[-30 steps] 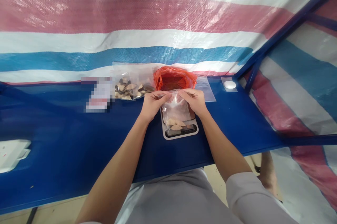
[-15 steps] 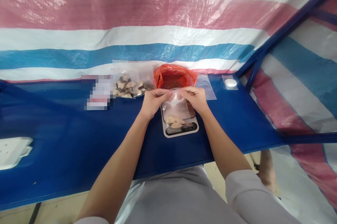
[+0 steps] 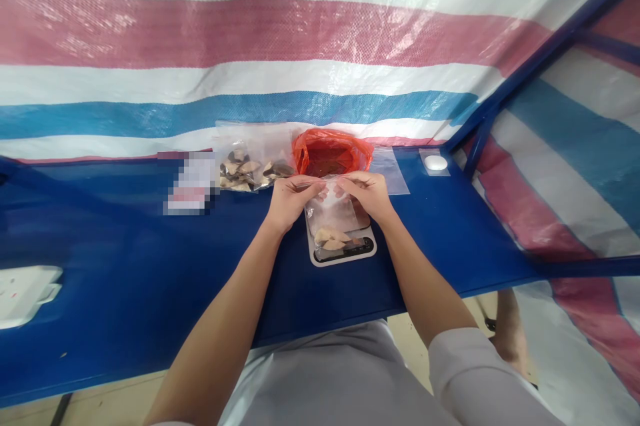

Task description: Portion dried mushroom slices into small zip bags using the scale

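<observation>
My left hand (image 3: 291, 198) and my right hand (image 3: 367, 191) pinch the top edge of a clear plastic bag (image 3: 330, 213), thumbs close together. Several pale, slice-like pieces (image 3: 331, 238) lie in the bottom of this bag. It hangs over a white kitchen scale (image 3: 371, 251) with a dark control strip and hides part of it; whether the bag touches the scale I cannot tell. Just beyond my hands stands an open red plastic bag (image 3: 305, 146), with brownish contents partly visible. Left of it are clear bags of dark-edged pale slices (image 3: 240, 169).
A blurred-out packet or paper (image 3: 193, 183) lies left on the blue table (image 3: 125, 266). At the left edge sits a white power strip (image 3: 25, 293). Flat clear bags (image 3: 395, 173) and a small bag with a white round item (image 3: 436, 163) lie right. Striped sheeting (image 3: 280, 33) walls the back.
The view has tilted slightly, so the table sits a little lower in the picture. Both hands still grip the bag's top edge, with the thumbs slightly shifted.
</observation>
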Demonstrator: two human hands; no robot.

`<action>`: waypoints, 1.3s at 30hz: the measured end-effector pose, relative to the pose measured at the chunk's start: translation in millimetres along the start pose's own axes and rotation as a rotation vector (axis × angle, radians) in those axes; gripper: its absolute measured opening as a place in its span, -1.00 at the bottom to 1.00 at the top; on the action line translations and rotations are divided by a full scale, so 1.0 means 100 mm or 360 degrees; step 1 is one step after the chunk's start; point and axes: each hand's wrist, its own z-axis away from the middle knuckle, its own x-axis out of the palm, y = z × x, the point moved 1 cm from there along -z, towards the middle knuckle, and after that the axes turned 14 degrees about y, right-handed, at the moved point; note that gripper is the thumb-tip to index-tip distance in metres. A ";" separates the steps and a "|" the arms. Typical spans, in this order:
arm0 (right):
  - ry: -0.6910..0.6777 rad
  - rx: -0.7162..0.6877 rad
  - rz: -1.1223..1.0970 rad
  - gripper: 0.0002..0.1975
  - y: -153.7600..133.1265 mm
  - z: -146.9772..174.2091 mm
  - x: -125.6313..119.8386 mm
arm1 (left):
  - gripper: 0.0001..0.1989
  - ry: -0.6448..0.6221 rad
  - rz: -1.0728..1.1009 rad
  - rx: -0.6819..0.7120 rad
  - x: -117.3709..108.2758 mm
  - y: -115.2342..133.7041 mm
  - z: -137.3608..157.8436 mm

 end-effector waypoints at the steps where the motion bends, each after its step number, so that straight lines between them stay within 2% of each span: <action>1: 0.0002 -0.0007 -0.0001 -0.72 0.00 0.00 0.00 | -0.70 -0.0001 -0.0005 0.0013 0.00 0.00 0.00; 6: 0.0044 -0.0048 0.0028 -0.74 -0.04 -0.01 -0.03 | -0.72 -0.0034 -0.0074 0.0045 -0.04 -0.01 -0.03; 12: 0.0081 -0.0014 0.0027 -0.71 -0.07 0.01 0.00 | -0.71 -0.0068 -0.0004 0.0028 -0.05 -0.01 -0.03; 18: 0.0088 -0.0101 0.0024 -0.75 -0.09 0.01 0.04 | -0.73 -0.0102 -0.0039 0.0052 -0.04 0.00 -0.02; 22: 0.0121 -0.0093 0.0075 -0.74 -0.09 0.00 0.02 | -0.72 -0.0067 -0.0061 0.0033 -0.05 -0.02 -0.03; 30: 0.0101 -0.0027 -0.0009 -0.74 -0.12 0.03 0.08 | -0.76 0.0028 -0.0102 0.0199 -0.03 0.00 -0.01; 39: 0.0158 -0.0042 0.0002 -0.74 -0.16 0.02 0.07 | -0.69 0.0018 -0.0088 0.0037 -0.06 -0.03 -0.03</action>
